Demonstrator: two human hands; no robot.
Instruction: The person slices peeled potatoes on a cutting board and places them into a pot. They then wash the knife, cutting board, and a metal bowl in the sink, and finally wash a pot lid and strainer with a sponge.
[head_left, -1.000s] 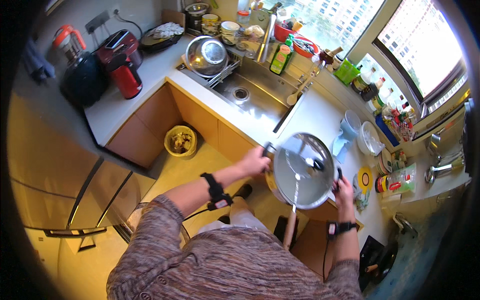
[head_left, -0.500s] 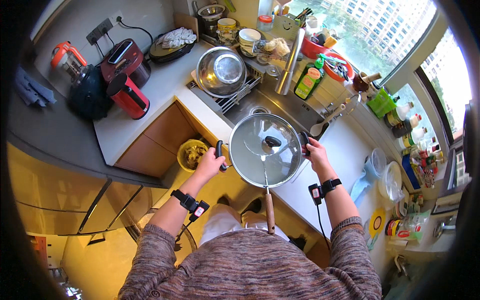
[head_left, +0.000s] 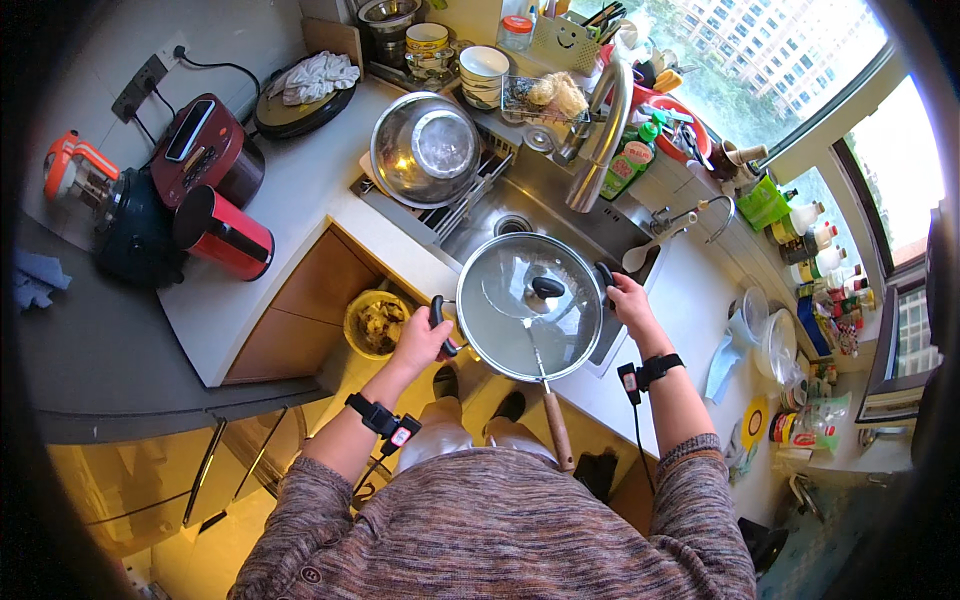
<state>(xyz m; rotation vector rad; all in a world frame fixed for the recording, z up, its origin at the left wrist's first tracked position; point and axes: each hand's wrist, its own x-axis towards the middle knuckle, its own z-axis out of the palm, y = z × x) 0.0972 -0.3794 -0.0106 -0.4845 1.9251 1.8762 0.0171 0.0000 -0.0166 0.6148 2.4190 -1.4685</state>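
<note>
A pot with a glass lid (head_left: 500, 310) and black knob (head_left: 547, 287) is held in front of me, overlapping the sink's front edge. My left hand (head_left: 425, 338) grips its left black handle; my right hand (head_left: 625, 302) grips the right one. A utensil with a wooden handle (head_left: 556, 428) sticks out from under the lid toward my body; what lies inside is unclear through the glare. Just beyond the pot are the steel sink (head_left: 535, 205) and its tall faucet (head_left: 600, 150).
An upturned steel bowl (head_left: 425, 145) rests on the rack at the sink's left. A red kettle (head_left: 230, 235) stands on the left counter. A yellow-lined bin (head_left: 375, 325) is below. The right counter (head_left: 685, 310) holds plastic bowls (head_left: 770, 355); bottles line the window.
My body and view have turned left toward the sink. The pot, still held by both hands, has swung from over the right counter's edge to in front of the sink.
</note>
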